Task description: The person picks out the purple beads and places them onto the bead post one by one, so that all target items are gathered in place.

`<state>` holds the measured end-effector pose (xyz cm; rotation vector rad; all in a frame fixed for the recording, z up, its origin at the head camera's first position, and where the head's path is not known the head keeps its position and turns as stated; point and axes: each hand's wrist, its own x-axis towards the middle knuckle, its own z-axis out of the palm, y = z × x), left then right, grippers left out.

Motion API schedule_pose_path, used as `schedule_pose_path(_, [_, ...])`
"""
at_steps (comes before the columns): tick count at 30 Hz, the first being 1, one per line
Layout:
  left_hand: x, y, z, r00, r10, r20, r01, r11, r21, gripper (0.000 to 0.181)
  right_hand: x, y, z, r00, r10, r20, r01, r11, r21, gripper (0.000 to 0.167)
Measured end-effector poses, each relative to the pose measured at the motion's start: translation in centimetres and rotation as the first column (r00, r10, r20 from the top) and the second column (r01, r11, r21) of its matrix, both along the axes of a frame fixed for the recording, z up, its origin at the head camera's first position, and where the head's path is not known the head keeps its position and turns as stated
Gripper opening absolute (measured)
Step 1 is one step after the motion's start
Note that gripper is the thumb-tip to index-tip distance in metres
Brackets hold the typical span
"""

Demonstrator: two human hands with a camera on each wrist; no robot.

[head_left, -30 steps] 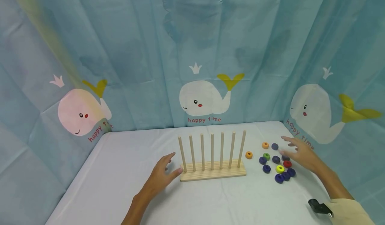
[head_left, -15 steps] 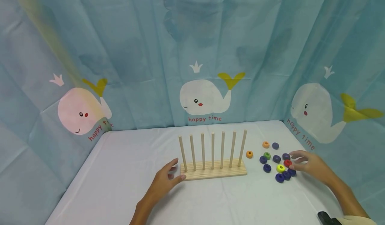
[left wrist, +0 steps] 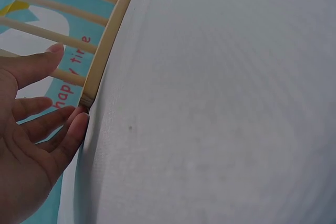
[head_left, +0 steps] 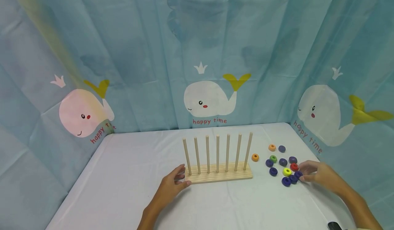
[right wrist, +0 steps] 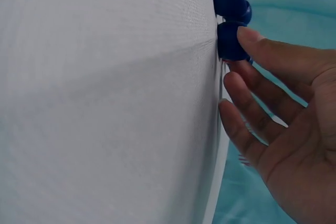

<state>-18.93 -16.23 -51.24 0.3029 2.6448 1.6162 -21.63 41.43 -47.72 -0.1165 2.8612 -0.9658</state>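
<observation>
A wooden peg rack with several upright dowels stands in the middle of the table in the head view. My left hand is at the rack's left end. In the left wrist view its fingertips touch the base's end corner, and the thumb stands apart. At the right, my right hand pinches a dark blue bead between thumb and index finger; the other fingers are loosely bent. That bead sits at the right edge of a scattered group, close to a red bead and other blue ones.
Around the right hand lie a yellow bead, a green bead, an orange bead and several blue beads. A white cloth covers the table. Behind it hangs a blue whale-print curtain.
My right hand has come down from above the beads to the table and now pinches a blue bead. My left hand has moved slightly right and down, up to the rack's end.
</observation>
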Motion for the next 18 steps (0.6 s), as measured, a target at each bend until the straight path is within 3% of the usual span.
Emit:
schedule_pose_path(13, [0.15,0.18,0.03,1.0,0.01,0.027,-0.01,1.0,0.009,0.076,-0.33,0.22,-0.67,0.998,-0.014,0.066,0.012,1.0,0.026,0.04])
schedule_pose_path(18, [0.15,0.2,0.08,0.999,0.003,0.034,-0.004,1.0,0.011,0.076,-0.24,0.19,-0.23,0.997,-0.02,0.071,0.018,0.999,0.031,0.041])
